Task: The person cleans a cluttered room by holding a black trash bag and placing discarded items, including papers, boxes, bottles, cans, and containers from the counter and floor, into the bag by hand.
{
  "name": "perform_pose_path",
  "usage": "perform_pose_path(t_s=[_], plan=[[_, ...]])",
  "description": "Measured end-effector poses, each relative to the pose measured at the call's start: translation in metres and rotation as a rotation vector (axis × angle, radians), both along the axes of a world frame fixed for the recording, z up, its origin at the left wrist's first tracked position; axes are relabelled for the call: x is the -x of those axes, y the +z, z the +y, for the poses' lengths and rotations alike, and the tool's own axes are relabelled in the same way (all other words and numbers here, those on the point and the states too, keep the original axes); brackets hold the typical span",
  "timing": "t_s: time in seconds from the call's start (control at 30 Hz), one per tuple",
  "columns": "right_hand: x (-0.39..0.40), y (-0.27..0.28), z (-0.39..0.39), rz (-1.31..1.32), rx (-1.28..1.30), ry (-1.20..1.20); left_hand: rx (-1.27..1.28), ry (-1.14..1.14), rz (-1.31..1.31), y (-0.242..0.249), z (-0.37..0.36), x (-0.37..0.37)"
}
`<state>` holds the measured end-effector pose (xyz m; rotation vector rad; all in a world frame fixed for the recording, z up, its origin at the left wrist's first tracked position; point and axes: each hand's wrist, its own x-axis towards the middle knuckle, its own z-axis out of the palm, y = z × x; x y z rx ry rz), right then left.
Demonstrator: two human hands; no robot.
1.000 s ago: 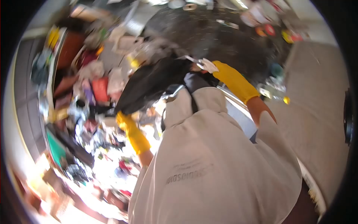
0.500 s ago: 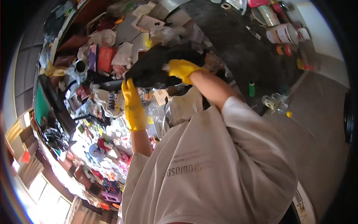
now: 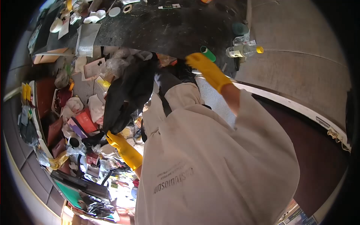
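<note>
Now the right hand (image 3: 200, 62) is no longer over the black bag (image 3: 125, 92) but at the dark table's (image 3: 150, 30) edge, grip indeterminable. Only the left hand (image 3: 117, 142), clamped on the bag's margin, secures it beside the table.

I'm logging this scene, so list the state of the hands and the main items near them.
Left hand: gloved, gripping black material by its edge
Right hand: gloved, no held item visible
Black material: limp, creased
Clear bottle: on its side, yellow cap on
Green cylinder: beside the right hand; open or closed unclear
</note>
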<state>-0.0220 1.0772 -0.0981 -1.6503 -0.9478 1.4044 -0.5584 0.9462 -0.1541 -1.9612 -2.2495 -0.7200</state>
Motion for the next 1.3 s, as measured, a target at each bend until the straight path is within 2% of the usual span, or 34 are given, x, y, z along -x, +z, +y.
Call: perform_pose_path(t_s=[0.03, 0.07, 0.1, 0.17, 0.27, 0.37, 0.47, 0.57, 0.67, 0.77, 0.87, 0.9, 0.97, 1.03, 1.17, 1.3], plan=[[-0.032, -0.011, -0.022, 0.086, -0.036, -0.169, -0.008, -0.015, -0.014, 0.0, 0.005, -0.001], [-0.055, -0.021, -0.042, -0.05, -0.038, -0.333, -0.002, -0.024, -0.017, 0.0, 0.009, -0.003], [-0.097, -0.042, -0.063, -0.156, 0.064, -0.398, 0.006, -0.032, -0.02, 0.001, 0.013, -0.003], [-0.127, -0.034, -0.1, -0.791, 0.018, -0.342, 0.022, -0.042, -0.02, 0.002, 0.017, -0.004], [-0.159, -0.065, -0.125, -0.952, 0.056, -0.511, 0.076, -0.046, -0.029, 0.003, 0.021, -0.004], [-0.123, -0.036, -0.092, -1.145, -0.104, -0.445, 0.102, -0.041, -0.055, -0.005, 0.016, 0.005], [-0.084, -0.02, -0.042, -1.154, -0.343, -0.185, 0.152, -0.023, -0.099, 0.0, 0.012, 0.003], [-0.06, -0.03, -0.004, -1.2, -0.2, 0.02, 0.172, 0.007, -0.129, -0.002, 0.01, 0.003], [-0.034, -0.013, 0.029, -1.243, 0.098, 0.009, 0.125, -0.034, -0.084, 0.0, 0.012, 0.0], [-0.053, -0.031, 0.04, -1.196, 0.067, -0.022, 0.085, -0.063, -0.058, 0.0, 0.013, -0.004], [-0.078, -0.066, 0.047, 0.15, 0.135, -0.402, 0.107, -0.019, -0.118, -0.006, 0.01, -0.007], [-0.066, -0.053, 0.05, 0.234, 0.115, -0.419, 0.129, 0.005, -0.15, -0.008, 0.007, -0.006], [-0.031, 0.01, 0.058, 0.4, 0.074, -0.45, 0.09, -0.021, -0.093, -0.013, 0.008, -0.006], [-0.015, 0.034, 0.062, 0.538, 0.106, -0.371, 0.091, -0.019, -0.067, -0.013, 0.007, -0.006], [0.006, 0.037, 0.074, 0.82, 0.161, -0.174, 0.047, -0.005, -0.149, -0.011, 0.008, -0.016], [0.041, 0.053, 0.09, 0.909, 0.197, -0.08, 0.04, 0.037, -0.118, -0.005, 0.004, -0.023]])
